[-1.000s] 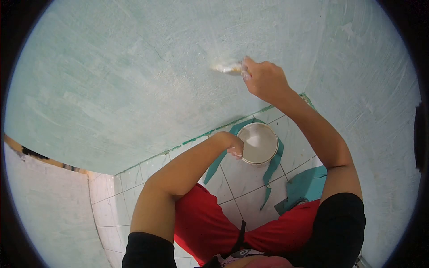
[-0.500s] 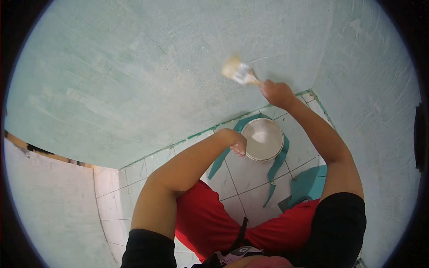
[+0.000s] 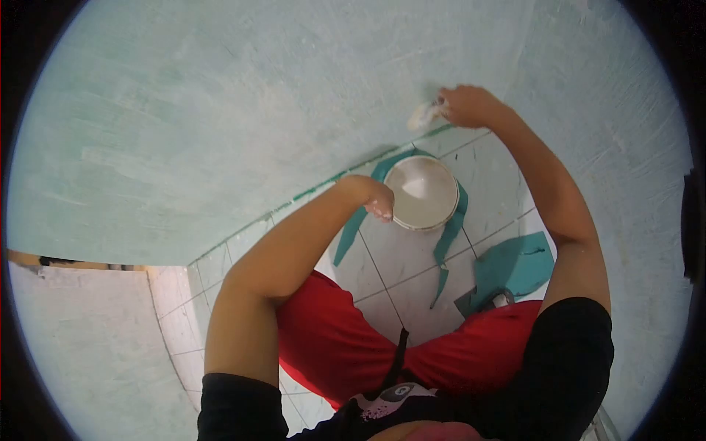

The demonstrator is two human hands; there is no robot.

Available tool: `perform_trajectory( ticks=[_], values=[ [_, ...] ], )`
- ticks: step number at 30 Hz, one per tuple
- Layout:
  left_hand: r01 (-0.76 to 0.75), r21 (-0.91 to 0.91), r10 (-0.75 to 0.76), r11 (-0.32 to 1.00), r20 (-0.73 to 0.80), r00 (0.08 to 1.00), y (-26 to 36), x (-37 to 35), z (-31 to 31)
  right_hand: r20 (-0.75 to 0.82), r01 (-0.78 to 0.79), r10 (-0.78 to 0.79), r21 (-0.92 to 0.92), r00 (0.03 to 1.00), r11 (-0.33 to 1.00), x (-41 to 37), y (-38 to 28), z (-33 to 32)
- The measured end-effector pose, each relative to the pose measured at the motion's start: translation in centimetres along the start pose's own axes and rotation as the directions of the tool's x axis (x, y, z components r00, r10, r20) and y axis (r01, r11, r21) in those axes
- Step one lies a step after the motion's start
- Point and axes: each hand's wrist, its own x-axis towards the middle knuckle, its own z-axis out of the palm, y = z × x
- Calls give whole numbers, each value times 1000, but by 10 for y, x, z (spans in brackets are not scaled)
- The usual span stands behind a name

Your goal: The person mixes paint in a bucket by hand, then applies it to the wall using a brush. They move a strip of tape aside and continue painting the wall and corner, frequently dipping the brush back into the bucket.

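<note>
My right hand [image 3: 471, 106] is closed round a paintbrush [image 3: 425, 115], its pale bristles pointing left and down by the lower part of the wall [image 3: 294, 110]. Motion blurs the brush a little. Below it, a round white bucket [image 3: 441, 189] with pale, whitish contents stands on the tiled floor. My left hand [image 3: 376, 201] is bent down at the bucket's left rim, its fingers curled against it and specked with white. Part of that grip is hidden from above.
Teal strips [image 3: 450, 242] lie on the floor around the bucket. A larger teal sheet [image 3: 515, 264] is by my right knee, with a small object [image 3: 502, 298] partly on it. A second wall [image 3: 625, 184] rises close on the right, and another stretch of wall [image 3: 81, 331] stands at the lower left.
My right hand has brought the paintbrush down and right along the wall, and the brush now points lower. My left hand stays at the bucket's rim. The whole view has tilted slightly.
</note>
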Motion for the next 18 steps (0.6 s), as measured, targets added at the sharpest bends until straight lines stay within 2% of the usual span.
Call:
perform_trajectory(
  ticks=[2,4,5,7,9,10,12,13,15,16,18],
  values=[
    [-13,-52,9,999,-75,997,0,-3,1,-46,75,-74,23,996,997,-3,-14,-22],
    [23,-115,-38,993,-134,990,1,-16,-7,21,141,-144,102,989,985,-11,-28,-42],
    [36,-168,-56,985,-118,991,-6,-21,-12,58,197,-210,176,976,965,-13,-34,-47],
    [52,-220,-74,974,-95,993,-12,-40,-21,103,194,-226,252,969,948,-14,-42,-42],
    [240,-332,-270,912,-47,962,-11,-68,-31,265,311,-362,215,894,926,-11,-50,-27],
    [242,-330,-270,913,-44,962,-16,-73,-29,265,309,-361,219,894,926,-9,-56,-19],
    [320,-379,-386,868,-112,916,-30,-80,-24,529,340,-307,37,791,940,-7,-69,2],
    [320,-377,-385,869,-108,917,-38,-82,-23,530,336,-306,40,791,941,-7,-75,16],
    [360,-411,-427,838,-81,901,-51,-82,-21,550,317,-206,-115,809,941,-10,-86,50],
    [363,-407,-428,838,-77,901,-50,-84,-19,550,315,-206,-110,809,943,-10,-89,68],
    [385,-381,-466,840,-147,872,-47,-88,-17,454,392,-316,-81,833,916,-10,-92,102]
  ],
)
